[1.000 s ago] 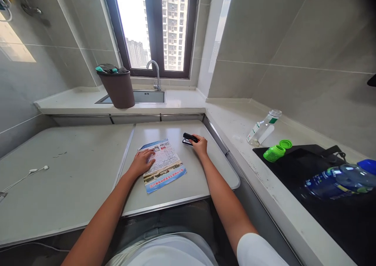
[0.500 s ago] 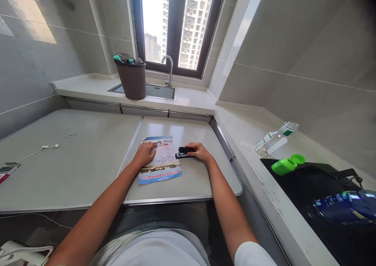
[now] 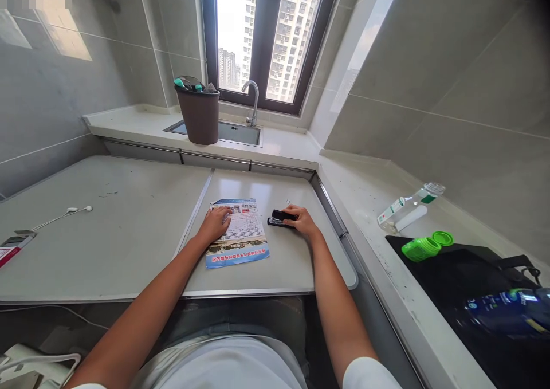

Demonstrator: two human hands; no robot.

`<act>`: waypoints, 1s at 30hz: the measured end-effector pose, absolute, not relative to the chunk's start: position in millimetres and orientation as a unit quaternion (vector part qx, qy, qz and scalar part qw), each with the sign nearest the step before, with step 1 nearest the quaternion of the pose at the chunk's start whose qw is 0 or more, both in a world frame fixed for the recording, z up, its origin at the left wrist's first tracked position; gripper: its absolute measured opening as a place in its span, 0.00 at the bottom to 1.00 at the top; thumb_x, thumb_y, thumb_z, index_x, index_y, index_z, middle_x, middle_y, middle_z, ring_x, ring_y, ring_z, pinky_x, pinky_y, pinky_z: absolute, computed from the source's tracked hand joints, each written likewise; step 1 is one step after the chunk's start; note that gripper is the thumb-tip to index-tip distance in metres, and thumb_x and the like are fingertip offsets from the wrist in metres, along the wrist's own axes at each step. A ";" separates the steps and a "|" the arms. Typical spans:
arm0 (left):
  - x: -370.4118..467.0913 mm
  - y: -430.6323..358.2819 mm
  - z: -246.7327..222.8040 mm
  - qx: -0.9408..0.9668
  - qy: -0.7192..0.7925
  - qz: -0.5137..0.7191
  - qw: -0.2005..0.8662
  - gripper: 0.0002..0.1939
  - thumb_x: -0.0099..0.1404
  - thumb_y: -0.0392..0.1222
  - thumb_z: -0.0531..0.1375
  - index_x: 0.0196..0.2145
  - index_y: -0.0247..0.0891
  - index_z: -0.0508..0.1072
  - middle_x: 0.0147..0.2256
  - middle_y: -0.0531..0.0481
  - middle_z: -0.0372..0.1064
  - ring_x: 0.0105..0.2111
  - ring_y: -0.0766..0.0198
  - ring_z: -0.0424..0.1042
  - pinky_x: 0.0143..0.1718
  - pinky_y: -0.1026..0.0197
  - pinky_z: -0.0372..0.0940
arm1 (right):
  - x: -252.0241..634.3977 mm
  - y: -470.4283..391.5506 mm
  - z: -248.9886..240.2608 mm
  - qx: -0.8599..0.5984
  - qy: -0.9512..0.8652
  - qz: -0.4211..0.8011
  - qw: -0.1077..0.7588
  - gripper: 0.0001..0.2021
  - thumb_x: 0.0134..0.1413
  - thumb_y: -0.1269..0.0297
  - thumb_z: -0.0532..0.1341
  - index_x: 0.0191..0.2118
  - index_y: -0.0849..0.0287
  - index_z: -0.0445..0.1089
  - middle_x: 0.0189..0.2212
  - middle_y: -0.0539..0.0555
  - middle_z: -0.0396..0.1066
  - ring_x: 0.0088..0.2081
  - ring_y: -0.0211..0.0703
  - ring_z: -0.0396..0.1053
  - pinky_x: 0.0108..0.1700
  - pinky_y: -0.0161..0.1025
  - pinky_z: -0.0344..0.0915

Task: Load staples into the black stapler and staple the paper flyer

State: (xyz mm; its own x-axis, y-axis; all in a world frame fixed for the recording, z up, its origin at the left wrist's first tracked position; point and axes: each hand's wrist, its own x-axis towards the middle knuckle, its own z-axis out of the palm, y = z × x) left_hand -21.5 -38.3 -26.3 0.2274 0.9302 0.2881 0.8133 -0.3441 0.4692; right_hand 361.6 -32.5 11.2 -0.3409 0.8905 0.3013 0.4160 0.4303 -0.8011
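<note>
Table (image 3: pixel 107 246): pale, split by a metal strip, beneath a window (image 3: pixel 260 39).
Left hand (image 3: pixel 215 224): opened flat, pressing on the upper left of a leaflet (image 3: pixel 244 234).
Right hand (image 3: pixel 304 220): pinching the right end of a stapler (image 3: pixel 282 214).
Stapler: just right of leaflet, apart from it.

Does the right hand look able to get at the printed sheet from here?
Probably yes: the right hand is close beside the printed sheet, only the black stapler it holds coming between.
</note>
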 end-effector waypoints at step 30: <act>-17.3 -45.2 -17.2 0.799 0.537 0.242 0.120 0.18 0.70 0.45 0.57 0.53 0.44 0.78 0.63 0.43 0.70 0.65 0.45 0.66 0.72 0.34 0.51 | 314.7 -50.0 20.4 -0.338 -0.870 0.229 0.276 0.22 0.67 0.61 0.64 0.65 0.49 0.73 0.47 0.57 0.74 0.48 0.50 0.68 0.56 0.48 0.66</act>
State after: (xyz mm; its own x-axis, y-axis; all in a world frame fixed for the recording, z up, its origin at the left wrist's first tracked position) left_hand -17.3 -45.2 -17.2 0.3057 0.9165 0.2582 0.7998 -0.3943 0.4525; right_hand 314.7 -50.0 20.4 -0.6195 0.7145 0.3251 0.4616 0.6666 -0.5853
